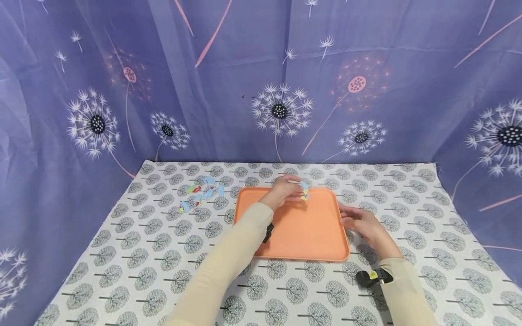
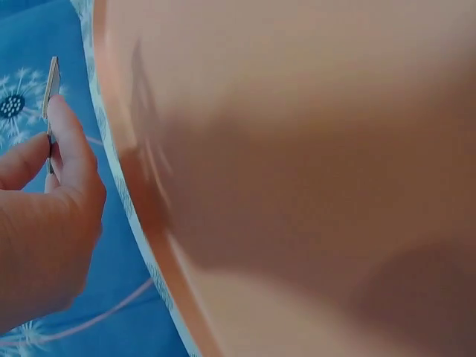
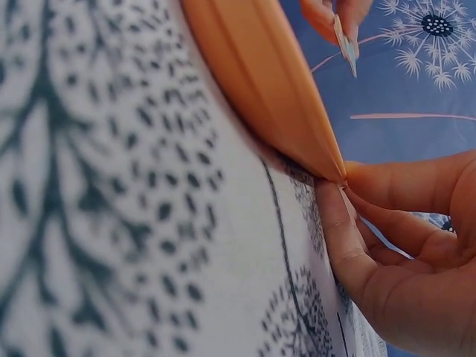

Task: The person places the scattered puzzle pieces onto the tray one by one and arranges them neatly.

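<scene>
Two hands at an orange tray, one pinching a small coloured piece.

Head view: the left hand (image 1: 282, 192) hovers over the far edge of the orange tray (image 1: 299, 235), its fingers pinching a small coloured piece (image 1: 304, 189); the right hand (image 1: 364, 225) rests at the tray's right rim with fingers loosely curled, and a pile of similar pieces (image 1: 200, 194) lies on the tree-print cloth (image 1: 134, 253) to the tray's left. Left wrist view: thumb and fingers (image 2: 71, 141) pinch the thin piece (image 2: 51, 85) edge-on, just beyond the tray's rim (image 2: 141, 216). Right wrist view: the right hand's fingertips (image 3: 372, 186) touch the tray's rim (image 3: 260, 74) where it meets the cloth, gripping nothing clearly.
</scene>
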Motion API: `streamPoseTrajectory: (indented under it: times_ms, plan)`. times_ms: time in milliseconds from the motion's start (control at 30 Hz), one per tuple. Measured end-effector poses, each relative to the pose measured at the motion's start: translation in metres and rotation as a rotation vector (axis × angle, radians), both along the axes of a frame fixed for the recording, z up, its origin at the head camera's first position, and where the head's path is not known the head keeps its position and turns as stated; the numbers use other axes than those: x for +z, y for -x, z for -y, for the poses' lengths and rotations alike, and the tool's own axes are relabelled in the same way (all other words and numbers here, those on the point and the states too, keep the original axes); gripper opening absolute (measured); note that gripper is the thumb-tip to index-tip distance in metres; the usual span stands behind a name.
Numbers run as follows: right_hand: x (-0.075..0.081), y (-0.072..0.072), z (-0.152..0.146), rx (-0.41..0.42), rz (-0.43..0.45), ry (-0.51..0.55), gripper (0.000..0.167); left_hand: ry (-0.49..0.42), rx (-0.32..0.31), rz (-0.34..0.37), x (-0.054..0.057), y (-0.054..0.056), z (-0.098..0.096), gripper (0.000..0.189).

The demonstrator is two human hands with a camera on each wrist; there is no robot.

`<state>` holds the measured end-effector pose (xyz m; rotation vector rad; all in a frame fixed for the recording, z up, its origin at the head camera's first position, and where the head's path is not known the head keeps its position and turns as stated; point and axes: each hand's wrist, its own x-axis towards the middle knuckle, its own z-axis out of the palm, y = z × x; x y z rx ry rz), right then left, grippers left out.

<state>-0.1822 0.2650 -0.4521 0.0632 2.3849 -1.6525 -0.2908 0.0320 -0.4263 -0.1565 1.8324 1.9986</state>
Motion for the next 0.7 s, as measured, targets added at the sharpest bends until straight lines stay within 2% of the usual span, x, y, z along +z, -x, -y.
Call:
streamPoseTrajectory:
  times_ms: [400, 700]
  plan:
    - [0.001, -0.001, 0.0, 0.004, -0.013, 0.013, 0.059, -0.044, 0.053, -0.008, -0.011, -0.006, -0.041, 0.039]
    - [0.0, 0.001, -0.001, -0.004, -0.005, 0.012, 0.06, 0.0, 0.074, -0.065, -0.017, -0.01, -0.065, 0.039]
